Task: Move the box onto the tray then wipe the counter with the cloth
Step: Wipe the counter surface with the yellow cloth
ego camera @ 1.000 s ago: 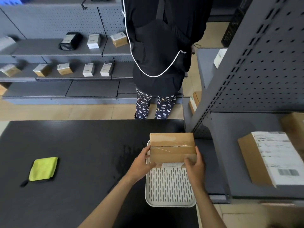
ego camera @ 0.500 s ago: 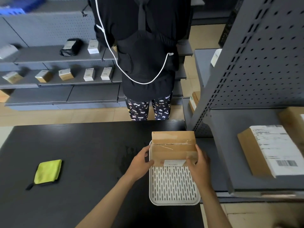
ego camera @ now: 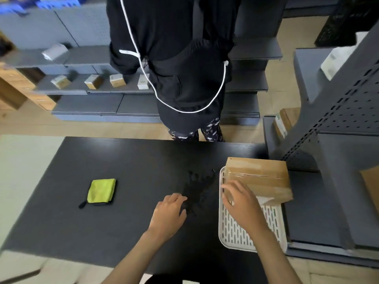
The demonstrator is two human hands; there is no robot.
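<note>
A brown cardboard box [ego camera: 260, 177] rests on the far end of the white slotted tray [ego camera: 231, 236], at the right side of the black counter [ego camera: 114, 156]. My right hand [ego camera: 242, 201] hovers over the tray just in front of the box, fingers spread, holding nothing. My left hand [ego camera: 168, 214] is over the counter left of the tray, fingers loosely apart, beside a dark wet smear [ego camera: 199, 185]. A yellow-green folded cloth [ego camera: 101, 190] lies flat on the counter, well to the left of both hands.
A person in black [ego camera: 180, 64] stands just beyond the counter's far edge. Grey shelving [ego camera: 338, 160] with parcels stands close on the right of the tray. Low grey shelves with small boxes [ego camera: 93, 81] run along the back.
Both hands have let go of the box, which now lies on the tray. My left hand has drawn back to the left over the counter. The view has swung to the left.
</note>
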